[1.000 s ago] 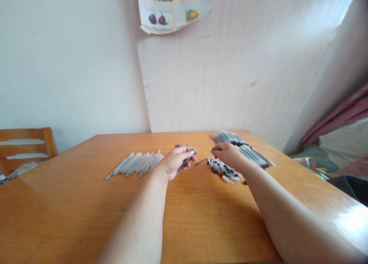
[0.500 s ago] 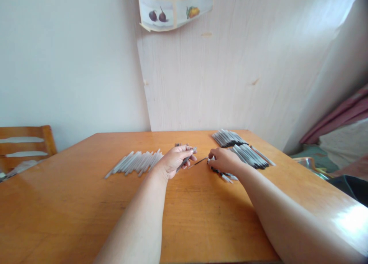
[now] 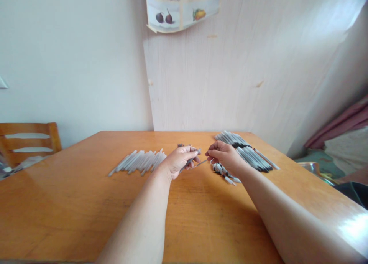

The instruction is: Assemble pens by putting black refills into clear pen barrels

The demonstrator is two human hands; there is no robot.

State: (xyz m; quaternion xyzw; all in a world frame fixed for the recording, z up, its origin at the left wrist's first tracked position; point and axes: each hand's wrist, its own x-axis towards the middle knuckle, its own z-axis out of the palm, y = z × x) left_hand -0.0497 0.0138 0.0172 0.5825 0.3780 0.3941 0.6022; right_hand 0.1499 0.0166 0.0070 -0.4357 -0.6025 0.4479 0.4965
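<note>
My left hand (image 3: 182, 159) is closed around a slim grey pen barrel (image 3: 185, 165), whose upper end pokes out by the thumb. Close by on the right, my right hand (image 3: 222, 154) has its thumb and fingertips pinched together. Whatever they hold is too small to make out. Between the hands, a thin dark pen refill (image 3: 200, 163) slants over the table. Under my right hand is a loose pile of small black-and-white pen parts (image 3: 224, 174), partly covered by it. Left of my left hand lies a row of translucent white tubes (image 3: 140, 161).
Two groups of grey pens with black ends, a nearer one (image 3: 254, 159) and a farther one (image 3: 232, 139), lie at the right rear of the wooden table (image 3: 184, 225). Small dark items (image 3: 181, 145) sit behind my left hand. A wooden chair (image 3: 28, 139) stands at left.
My right hand has risen from the pile of small parts and turned toward my left hand, its fingertips pinched. My left hand still holds the pen barrel. The view has shifted slightly.
</note>
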